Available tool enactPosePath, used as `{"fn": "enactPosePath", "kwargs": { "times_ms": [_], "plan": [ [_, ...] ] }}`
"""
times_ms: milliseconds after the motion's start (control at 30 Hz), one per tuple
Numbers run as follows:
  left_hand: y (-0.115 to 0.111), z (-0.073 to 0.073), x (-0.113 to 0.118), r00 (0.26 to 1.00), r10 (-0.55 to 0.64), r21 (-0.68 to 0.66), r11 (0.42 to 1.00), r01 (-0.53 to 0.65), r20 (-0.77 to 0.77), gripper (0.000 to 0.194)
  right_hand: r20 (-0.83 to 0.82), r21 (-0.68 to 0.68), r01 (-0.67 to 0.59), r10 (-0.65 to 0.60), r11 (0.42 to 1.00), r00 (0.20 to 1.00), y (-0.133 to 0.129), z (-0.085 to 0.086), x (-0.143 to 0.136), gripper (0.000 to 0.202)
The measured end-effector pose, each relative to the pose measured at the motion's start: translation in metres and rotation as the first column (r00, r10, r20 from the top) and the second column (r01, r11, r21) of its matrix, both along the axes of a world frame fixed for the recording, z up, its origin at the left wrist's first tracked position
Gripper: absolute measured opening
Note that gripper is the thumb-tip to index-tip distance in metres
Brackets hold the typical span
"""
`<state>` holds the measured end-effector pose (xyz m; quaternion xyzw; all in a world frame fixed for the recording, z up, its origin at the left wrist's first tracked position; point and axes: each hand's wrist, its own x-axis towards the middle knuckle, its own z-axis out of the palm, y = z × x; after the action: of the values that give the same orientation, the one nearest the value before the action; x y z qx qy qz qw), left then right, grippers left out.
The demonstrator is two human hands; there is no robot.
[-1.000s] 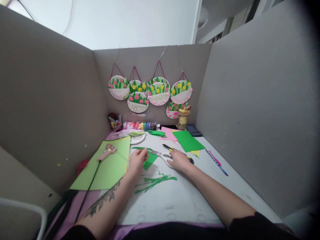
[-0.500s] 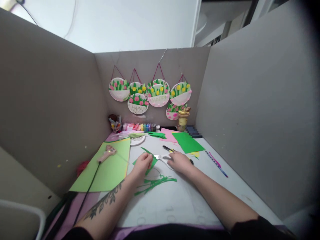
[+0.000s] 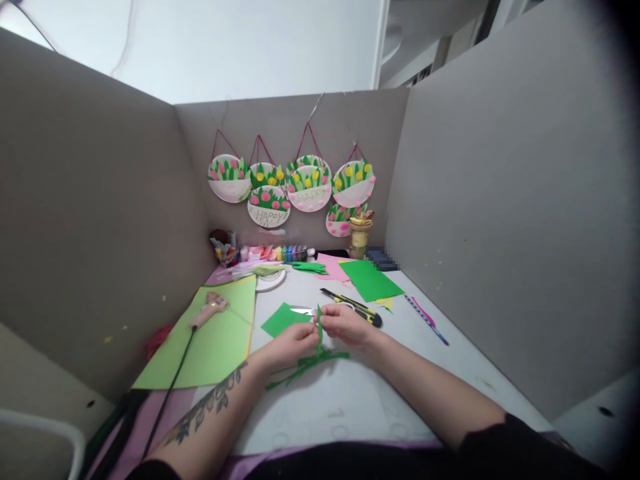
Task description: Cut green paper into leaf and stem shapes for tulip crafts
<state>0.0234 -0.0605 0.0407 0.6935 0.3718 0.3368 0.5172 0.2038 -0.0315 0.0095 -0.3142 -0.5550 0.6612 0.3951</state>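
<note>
- In the middle of the white tabletop (image 3: 370, 407), your left hand (image 3: 296, 343) pinches a narrow, pointed green paper strip (image 3: 319, 332) near its lower part, and your right hand (image 3: 347, 325) grasps it close to the upper end; the strip stands roughly upright between your fingertips.
- Toward the near edge, just beyond your left wrist, a loose tangle of thin dark-green paper offcuts (image 3: 325, 359) suggests that a fair amount of trimming is done.
- Just behind your hands lie the metal-bladed scissors (image 3: 302, 311), partly hidden; you cannot be seen cutting now, and I cannot tell whether your right hand touches their handles.
- Beside the blades, a flat piece of green paper (image 3: 281, 321) looks uncut into strips, so some material seems left to you.
- Near the far edge, a bundle of slim bright-green paper pieces (image 3: 309, 267) and a pile of pale-green paper pieces (image 3: 269, 270) look like finished cuttings.
- Toward the far right corner, your large rectangular green paper sheet (image 3: 370, 280) appears mostly whole.
- Along the left edge, the pink glue gun (image 3: 210, 309) rests on a large light-green paper sheet (image 3: 225, 347); the strip you hold is not yet glued to anything.
</note>
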Motion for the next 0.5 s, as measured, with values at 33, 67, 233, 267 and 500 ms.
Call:
{"fn": "enactPosePath", "kwargs": {
  "times_ms": [33,67,233,267,500],
  "plan": [
    [0.000,0.000,0.000,0.998,-0.056,0.007,0.998,0.056,-0.029,0.028,0.001,0.005,0.002,-0.002,1.000,1.000,0.000,0.000,0.000,0.043],
    [0.001,-0.001,-0.001,0.995,-0.093,0.008,0.996,0.093,-0.047,0.027,0.004,0.014,0.008,-0.008,1.000,1.000,0.001,-0.001,0.001,0.042],
    [0.007,-0.012,0.002,0.998,-0.043,0.046,0.998,0.045,-0.040,0.019,0.052,0.155,0.074,-0.083,0.985,0.995,0.000,-0.002,-0.002,0.036],
    [0.009,-0.014,0.002,1.000,-0.006,0.053,0.999,0.008,-0.027,0.019,0.066,0.191,0.098,-0.112,0.977,0.991,-0.001,-0.003,-0.004,0.035],
    [0.014,-0.020,0.002,0.993,0.029,0.069,0.997,-0.022,-0.112,0.032,0.075,0.232,0.186,-0.209,0.955,0.975,-0.002,-0.006,-0.010,0.034]
  ]
}}
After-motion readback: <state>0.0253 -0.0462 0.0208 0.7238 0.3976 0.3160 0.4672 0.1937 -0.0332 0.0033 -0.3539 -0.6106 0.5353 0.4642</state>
